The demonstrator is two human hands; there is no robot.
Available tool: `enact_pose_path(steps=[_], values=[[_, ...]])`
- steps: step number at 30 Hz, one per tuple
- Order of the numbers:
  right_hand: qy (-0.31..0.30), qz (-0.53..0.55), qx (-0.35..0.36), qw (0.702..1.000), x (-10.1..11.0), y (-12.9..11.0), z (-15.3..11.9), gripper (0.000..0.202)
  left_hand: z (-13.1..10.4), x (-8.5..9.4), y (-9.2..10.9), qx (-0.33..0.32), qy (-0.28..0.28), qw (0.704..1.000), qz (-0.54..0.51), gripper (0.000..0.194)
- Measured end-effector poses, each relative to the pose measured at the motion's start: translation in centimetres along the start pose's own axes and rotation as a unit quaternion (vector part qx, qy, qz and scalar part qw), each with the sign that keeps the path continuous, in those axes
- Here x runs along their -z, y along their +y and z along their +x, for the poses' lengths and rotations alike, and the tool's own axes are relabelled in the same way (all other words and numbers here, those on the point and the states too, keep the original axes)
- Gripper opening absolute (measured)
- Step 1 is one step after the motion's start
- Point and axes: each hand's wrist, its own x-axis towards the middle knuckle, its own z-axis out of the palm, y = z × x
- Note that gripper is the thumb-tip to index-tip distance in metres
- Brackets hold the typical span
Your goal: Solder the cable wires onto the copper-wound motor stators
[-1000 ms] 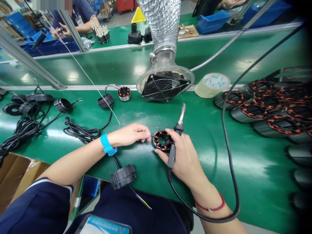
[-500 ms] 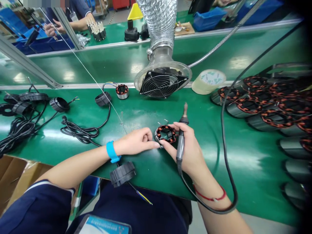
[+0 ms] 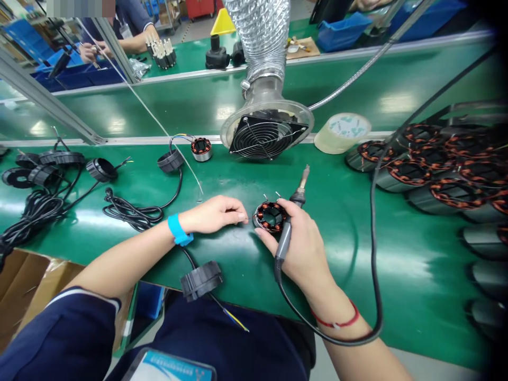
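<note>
Green bench point(image 3: 238, 270): at six o'clock from the fan point(image 3: 266, 138), stator point(image 3: 261, 216) and soldering iron point(image 3: 283, 241) are held by the half-curled right hand point(image 3: 305, 244); at stator nine o'clock, wire point(image 3: 247, 218) is pinched by the left hand point(image 3: 214, 214).

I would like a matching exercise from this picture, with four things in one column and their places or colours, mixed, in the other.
1. Soldering iron
2. Tape roll
3. Fan
4. Left wristband

A. Blue
B. On the bench
C. In the right hand
D. At the lower end of the silver duct

Right pairs: 1-C, 2-B, 3-D, 4-A.
</note>
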Motion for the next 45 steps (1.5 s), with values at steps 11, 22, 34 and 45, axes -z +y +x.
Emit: enact_pose_path(steps=[11,22,34,45], values=[[-0.129,0.123,0.066,0.982,2.6,1.5,0.7,0.06,-1.6,0.6,1.8,0.052,-0.032,0.996,-0.061,0.022],[0.053,0.176,0.042,0.982,3.2,1.1,0.8,0.053,-9.3,-5.5,4.0,-0.229,-0.113,0.767,0.589,0.013],[-0.009,0.14,-0.036,0.989,4.3,-3.5,-1.0,0.034,-4.7,-0.4,1.7,-0.179,0.045,0.785,0.591,0.018],[0.044,0.017,0.001,0.999,2.2,-5.5,-2.2,0.036,-5.2,-0.1,1.0,-0.179,0.08,0.789,0.583,0.027]])
